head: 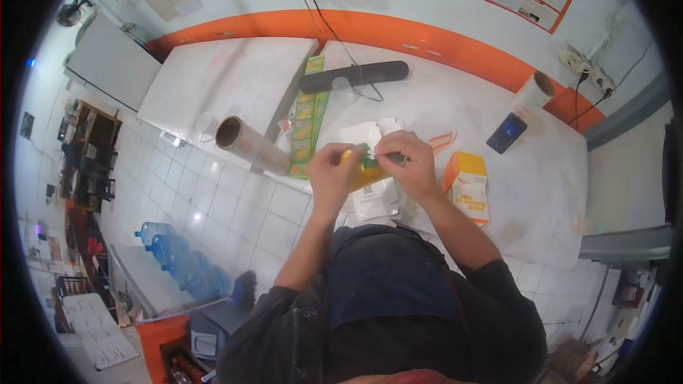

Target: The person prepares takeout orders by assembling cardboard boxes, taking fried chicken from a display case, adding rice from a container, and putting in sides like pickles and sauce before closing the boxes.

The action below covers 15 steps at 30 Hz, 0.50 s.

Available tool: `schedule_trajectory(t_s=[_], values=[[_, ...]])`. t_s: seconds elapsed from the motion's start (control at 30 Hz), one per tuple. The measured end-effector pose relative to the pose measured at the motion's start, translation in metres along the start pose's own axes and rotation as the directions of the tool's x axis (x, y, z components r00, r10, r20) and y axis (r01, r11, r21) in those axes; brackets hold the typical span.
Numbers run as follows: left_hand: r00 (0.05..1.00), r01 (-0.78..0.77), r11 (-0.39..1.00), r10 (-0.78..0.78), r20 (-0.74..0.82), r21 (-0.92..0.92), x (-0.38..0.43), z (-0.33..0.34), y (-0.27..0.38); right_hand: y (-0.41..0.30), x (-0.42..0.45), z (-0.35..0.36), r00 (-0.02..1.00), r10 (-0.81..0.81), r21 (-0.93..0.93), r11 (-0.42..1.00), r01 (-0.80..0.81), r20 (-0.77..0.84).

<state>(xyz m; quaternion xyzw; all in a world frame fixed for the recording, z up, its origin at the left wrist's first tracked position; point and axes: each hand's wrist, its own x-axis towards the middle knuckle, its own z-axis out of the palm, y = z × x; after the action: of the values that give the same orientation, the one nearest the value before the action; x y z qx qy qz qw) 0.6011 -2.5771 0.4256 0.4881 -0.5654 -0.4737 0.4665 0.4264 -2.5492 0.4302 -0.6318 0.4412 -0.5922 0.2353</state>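
Note:
My left hand grips the left side of a shiny yellow-and-green packet above the table's front edge. At the packet's upper right, the thumb and forefinger of my right hand pinch a small pale piece; whether it is part of the packet cannot be told. Behind and below the hands lie white cardboard pieces. The nearest, a white carton panel, bears a printed code and writing. To the right of my right hand is an orange, yellow and white printed carton.
A strip of green sachets and a large film roll lie to the left. A long black device with a cable sits behind. A phone and another roll are at the right on the white table.

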Motion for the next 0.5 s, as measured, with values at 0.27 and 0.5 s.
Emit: schedule_trajectory(t_s=[0.27, 0.5], values=[[0.946, 0.193, 0.968, -0.14, 0.291, -0.16, -0.008, -0.01, 0.002, 0.008, 0.0, -0.012, 0.955, 0.149, 0.007, 0.988, -0.156, 0.257], [0.939, 0.179, 0.966, -0.112, 0.326, -0.185, -0.012, -0.004, 0.005, 0.014, 0.001, -0.014, 0.882, 0.362, 0.205, 0.879, -0.431, 0.303]])
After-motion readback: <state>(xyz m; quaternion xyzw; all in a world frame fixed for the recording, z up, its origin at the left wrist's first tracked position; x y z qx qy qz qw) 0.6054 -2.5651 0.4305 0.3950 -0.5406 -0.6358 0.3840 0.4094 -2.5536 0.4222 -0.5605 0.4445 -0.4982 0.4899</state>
